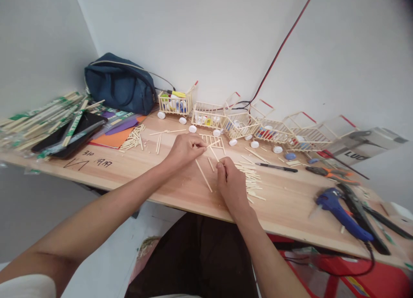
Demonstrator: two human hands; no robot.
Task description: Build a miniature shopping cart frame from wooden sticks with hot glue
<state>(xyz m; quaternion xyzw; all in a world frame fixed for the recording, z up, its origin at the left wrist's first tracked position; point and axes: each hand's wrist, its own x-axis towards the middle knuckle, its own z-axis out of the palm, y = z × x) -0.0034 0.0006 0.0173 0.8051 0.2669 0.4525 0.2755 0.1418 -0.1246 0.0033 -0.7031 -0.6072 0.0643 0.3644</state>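
My left hand is closed in a pinch on a short wooden stick above the middle of the table. My right hand is closed around another thin wooden stick, whose far end meets or nearly meets the first one; whether they are joined I cannot tell. Just behind lies a small flat lattice of sticks. Below the hands a long loose stick and a shorter one lie on the wood. A pile of cut sticks spreads beside my right hand, partly hidden by it.
Several miniature stick carts, including one holding small items, line the wall. A blue glue gun, pliers and a pen lie to the right. On the left are a blue bag, packaged chopsticks and orange paper.
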